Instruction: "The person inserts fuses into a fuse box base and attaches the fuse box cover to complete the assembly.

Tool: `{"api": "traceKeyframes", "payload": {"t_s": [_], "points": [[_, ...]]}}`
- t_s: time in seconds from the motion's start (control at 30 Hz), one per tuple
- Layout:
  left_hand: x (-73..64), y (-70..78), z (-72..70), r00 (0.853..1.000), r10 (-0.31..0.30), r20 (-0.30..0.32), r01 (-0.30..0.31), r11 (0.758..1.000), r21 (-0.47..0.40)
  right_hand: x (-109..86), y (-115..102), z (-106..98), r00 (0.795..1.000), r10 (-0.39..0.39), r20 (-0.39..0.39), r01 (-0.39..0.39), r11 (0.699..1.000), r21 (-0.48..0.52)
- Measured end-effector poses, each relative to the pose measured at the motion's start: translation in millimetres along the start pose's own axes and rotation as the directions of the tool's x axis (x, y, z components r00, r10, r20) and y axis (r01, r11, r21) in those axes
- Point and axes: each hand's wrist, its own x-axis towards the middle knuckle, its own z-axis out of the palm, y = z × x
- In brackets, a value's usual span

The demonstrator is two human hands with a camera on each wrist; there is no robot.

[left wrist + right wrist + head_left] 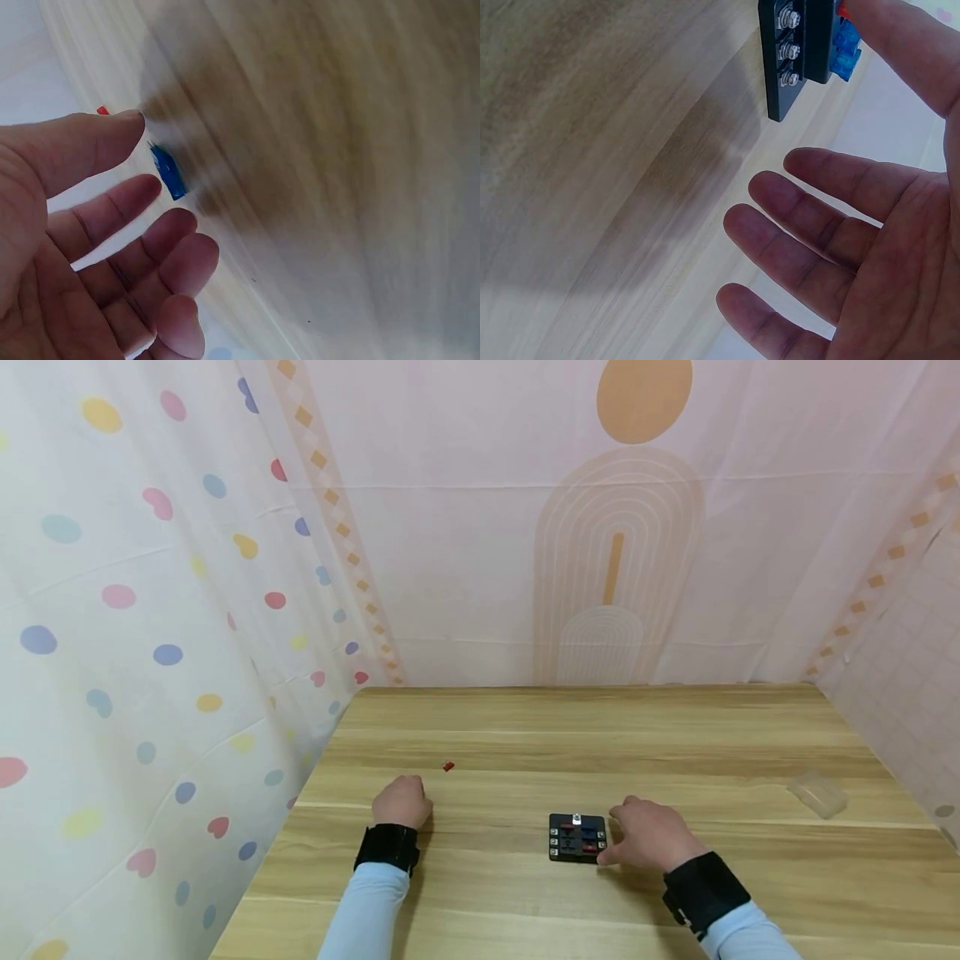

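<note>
A black fuse block [577,838] with blue and red blade fuses and metal screws along its edges lies on the table. At its right side is my right hand [651,835]; in the right wrist view its fingers [802,247] are spread and hold nothing, with the thumb by the block's fuses. My left hand [402,802] is low over the table to the left. In the left wrist view a blue blade fuse [169,172] lies just off the thumb and index fingertips, which stand apart. That fuse is hidden in the head view. Beyond the left hand lies a red fuse [448,766].
A clear plastic box or lid [818,794] sits at the right of the wooden table [510,910]. Patterned curtains [465,568] hang behind the table and along its left side.
</note>
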Motion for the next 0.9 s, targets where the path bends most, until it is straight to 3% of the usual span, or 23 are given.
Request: {"api": "traceKeyframes", "payload": {"t_s": [0.13, 0.47, 0.73, 0.9], "points": [[-1.2, 0.5, -1.0, 0.999, -0.034, -0.004, 0.034, 0.999, -0.004, -0.2, -0.3, -0.5, 1.000, -0.006, -0.002, 0.006, 1.000, -0.007], [0.0, 1.4, -3.1, 1.000, 0.019, -0.005, -0.019, 1.000, 0.023, 0.1, -0.2, 0.2, 1.000, -0.012, -0.002, 0.012, 1.000, -0.012], [-2.1, 4.6, -3.1, 0.994, -0.110, -0.014, 0.110, 0.994, 0.001, -0.8, -0.5, 0.4, 1.000, -0.007, -0.009, 0.007, 1.000, -0.008], [-2.8, 4.6, -3.8, 0.993, -0.122, 0.008, 0.122, 0.993, 0.006, -0.9, -0.6, 0.7, 1.000, -0.007, -0.007, 0.007, 1.000, -0.007]]}}
